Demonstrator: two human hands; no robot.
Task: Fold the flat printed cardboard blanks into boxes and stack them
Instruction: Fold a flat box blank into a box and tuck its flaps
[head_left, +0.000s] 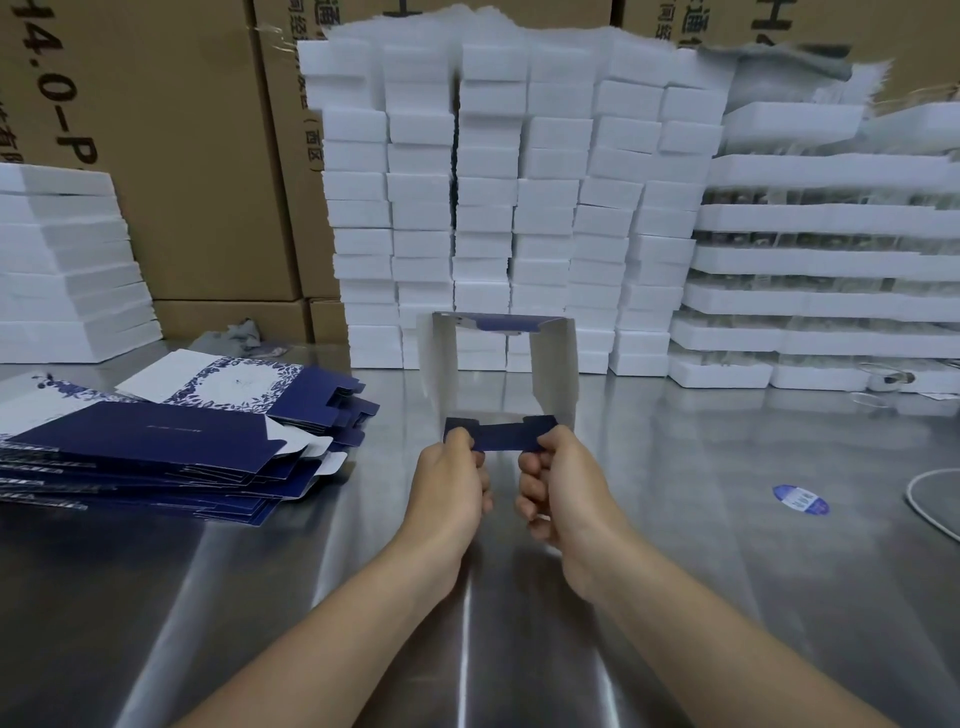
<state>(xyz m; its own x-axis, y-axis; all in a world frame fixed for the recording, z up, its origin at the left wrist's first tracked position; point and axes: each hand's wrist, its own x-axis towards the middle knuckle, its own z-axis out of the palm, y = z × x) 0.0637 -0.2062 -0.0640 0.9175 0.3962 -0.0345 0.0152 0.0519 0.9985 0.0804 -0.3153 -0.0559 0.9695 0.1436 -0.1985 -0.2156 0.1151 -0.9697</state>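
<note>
A half-formed box (553, 364) stands opened into a tube in front of me, its pale inside walls facing me and a navy flap (506, 436) folded toward me at the near end. My left hand (452, 483) pinches the left end of that flap. My right hand (558, 483) pinches its right end. A loose pile of flat navy and white printed blanks (171, 441) lies on the steel table (701, 519) to my left.
Tall stacks of white foam blocks (514, 208) line the back of the table, with more at the far left (62, 265) and white trays at the right (826, 265). Brown cartons (171, 156) stand behind. A blue oval sticker (800, 500) and a white cable (930, 499) lie at right.
</note>
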